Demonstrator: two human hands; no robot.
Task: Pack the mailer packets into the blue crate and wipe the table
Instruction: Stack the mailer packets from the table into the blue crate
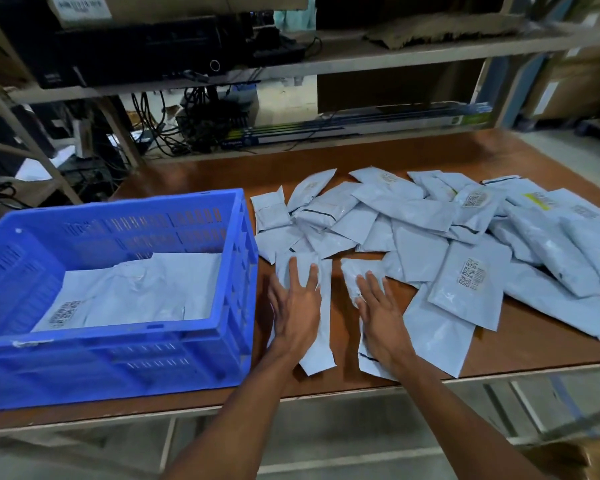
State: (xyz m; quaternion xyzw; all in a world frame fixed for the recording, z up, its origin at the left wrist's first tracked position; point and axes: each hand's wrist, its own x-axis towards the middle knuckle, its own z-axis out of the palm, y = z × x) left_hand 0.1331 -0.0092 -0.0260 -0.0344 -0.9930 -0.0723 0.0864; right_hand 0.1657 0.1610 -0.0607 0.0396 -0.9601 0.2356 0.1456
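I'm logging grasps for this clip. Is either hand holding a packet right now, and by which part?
Nothing is gripped. The left hand lies flat on a long packet, the right hand flat on a second packet; fingers straight.

Head-worn, close, down over table (413, 155)

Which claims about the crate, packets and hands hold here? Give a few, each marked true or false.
1. The blue crate already holds packets. True.
2. The left hand lies flat on a packet on the table. True.
3. The right hand lifts a packet over the crate. False: it lies flat on a second packet on the table.
4. The crate stands right of the pile. False: it stands left of the pile.
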